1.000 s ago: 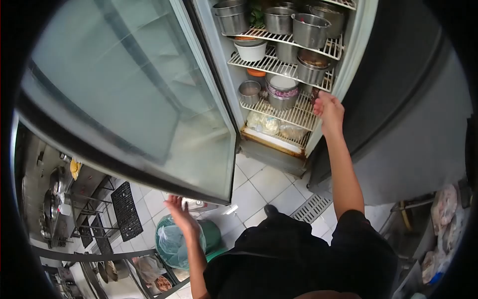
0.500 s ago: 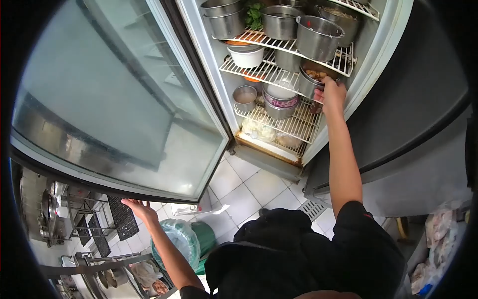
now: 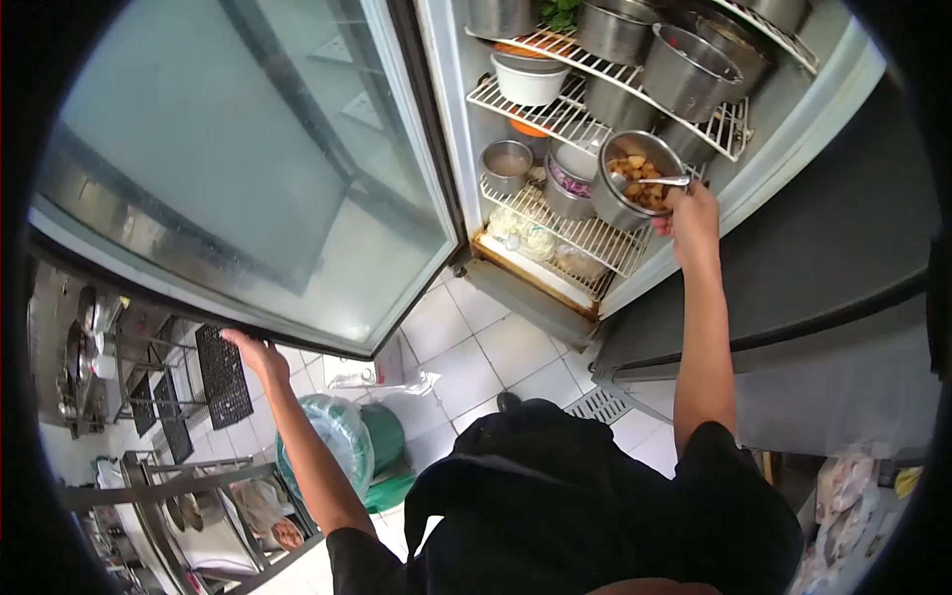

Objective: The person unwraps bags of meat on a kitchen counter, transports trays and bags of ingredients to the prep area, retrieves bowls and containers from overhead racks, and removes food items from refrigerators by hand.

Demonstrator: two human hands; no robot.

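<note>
Left hand [image 3: 260, 359] is spread at the bottom edge of the door [image 3: 218, 188], lower left of the frame; I cannot tell if it touches. Right hand [image 3: 692, 224] pinches the rim of a tilted pot [image 3: 611, 203], right of the middle. Brown chunks [image 3: 650, 194] and a spoon [image 3: 664, 181] are inside. Behind it, more pots [image 3: 691, 74] sit on shelves [image 3: 599, 243], upper right.

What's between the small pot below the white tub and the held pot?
In the head view, a metal container of purple pieces, with something white above them, stands between the small pot and the held pot, which partly hides it.
</note>
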